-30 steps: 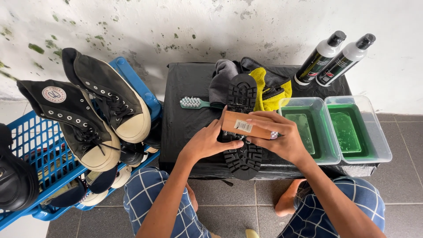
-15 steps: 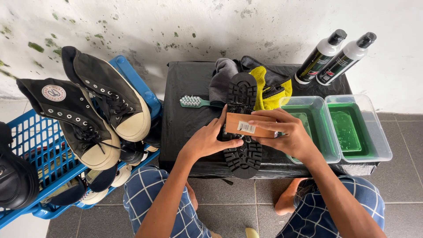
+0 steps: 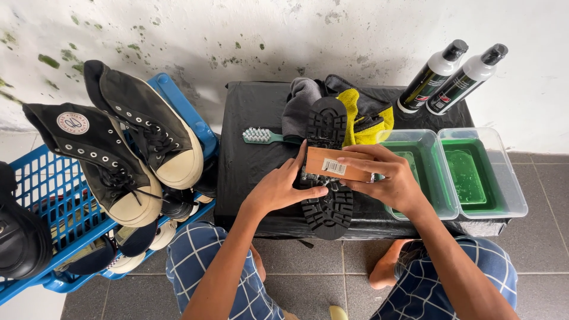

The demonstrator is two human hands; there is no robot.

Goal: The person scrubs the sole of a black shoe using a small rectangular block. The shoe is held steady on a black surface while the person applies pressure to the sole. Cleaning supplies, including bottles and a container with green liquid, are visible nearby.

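On the low bench draped in black plastic, a black boot with a deep-lugged rubber sole lies sole up, its toe hanging just over the near edge. Left hand rests flat against the boot's side, thumb laid across the tread, its grip closed on the boot. Right hand holds a rectangular wooden-backed brush across the middle of the sole, fingers curled over its far end (the bristles themselves are hidden underneath). Just beyond the boot lie a mint-green toothbrush-shaped brush and a heap of grey and yellow cloths. Two clear plastic tubs of green liquid sit side by side to the right, with two black-and-white bottles behind them. A blue plastic basket of black high-top sneakers stands to the left.
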